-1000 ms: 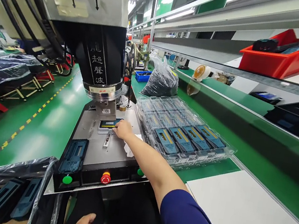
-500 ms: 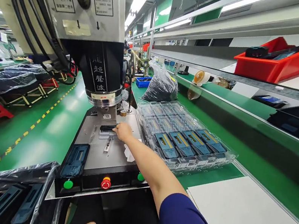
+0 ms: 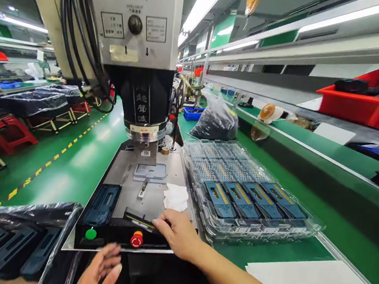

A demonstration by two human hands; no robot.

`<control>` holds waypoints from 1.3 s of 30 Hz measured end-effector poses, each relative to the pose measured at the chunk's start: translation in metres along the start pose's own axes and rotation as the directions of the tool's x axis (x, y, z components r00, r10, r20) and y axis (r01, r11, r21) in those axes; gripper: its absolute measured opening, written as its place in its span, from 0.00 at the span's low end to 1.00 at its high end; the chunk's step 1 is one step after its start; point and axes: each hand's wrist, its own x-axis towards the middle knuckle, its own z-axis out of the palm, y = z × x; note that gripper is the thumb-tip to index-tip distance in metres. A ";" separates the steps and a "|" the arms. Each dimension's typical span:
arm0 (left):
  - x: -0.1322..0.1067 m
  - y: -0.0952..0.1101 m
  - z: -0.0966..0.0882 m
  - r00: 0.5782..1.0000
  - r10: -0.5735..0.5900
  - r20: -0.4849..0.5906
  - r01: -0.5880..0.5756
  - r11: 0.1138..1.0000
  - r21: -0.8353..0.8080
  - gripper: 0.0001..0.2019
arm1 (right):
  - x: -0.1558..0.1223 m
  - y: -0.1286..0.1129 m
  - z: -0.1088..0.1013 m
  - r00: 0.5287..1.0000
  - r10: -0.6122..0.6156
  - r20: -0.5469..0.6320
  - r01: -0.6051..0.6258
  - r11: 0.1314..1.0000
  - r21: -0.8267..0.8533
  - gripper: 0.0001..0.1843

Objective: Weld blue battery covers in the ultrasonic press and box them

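My right hand (image 3: 178, 235) is near the front edge of the welding machine's metal plate (image 3: 159, 195), fingers closed on a thin dark part (image 3: 140, 220) with a yellow strip, held edge-on. My left hand (image 3: 97, 276) hovers below the machine's front panel with its fingers spread and nothing in it. The fixture nest (image 3: 150, 172) under the black welding horn (image 3: 147, 106) has nothing in it. Another dark blue part (image 3: 102, 204) lies on the plate's left side.
A clear blister tray (image 3: 249, 195) with several blue parts sits right of the machine. A white cloth (image 3: 175, 198) lies on the plate. Green (image 3: 91, 233) and red (image 3: 137, 239) buttons are on the front panel. A plastic-lined bin of parts (image 3: 0, 251) is lower left.
My right hand has pulled the part out of the fixture nest and drawn it back to the plate's front edge. My left hand has risen and spread. The view has tilted up.
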 end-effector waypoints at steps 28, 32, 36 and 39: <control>-0.005 0.019 0.025 0.886 -0.459 0.069 0.457 0.889 0.042 0.22 | -0.061 0.055 0.095 0.927 0.329 0.179 -0.374 0.799 0.470 0.18; -0.004 0.022 0.028 0.902 -0.430 0.017 0.423 0.893 0.156 0.22 | -0.063 0.055 0.096 0.934 0.315 0.166 -0.356 0.821 0.447 0.17; -0.003 0.031 0.035 0.964 -0.190 -0.188 0.260 0.823 0.504 0.29 | -0.067 0.052 0.099 0.973 0.212 0.092 -0.231 0.874 0.427 0.16; -0.001 0.034 0.038 0.969 -0.127 -0.211 0.228 0.786 0.575 0.34 | -0.069 0.054 0.102 0.985 0.166 0.046 -0.169 0.884 0.435 0.18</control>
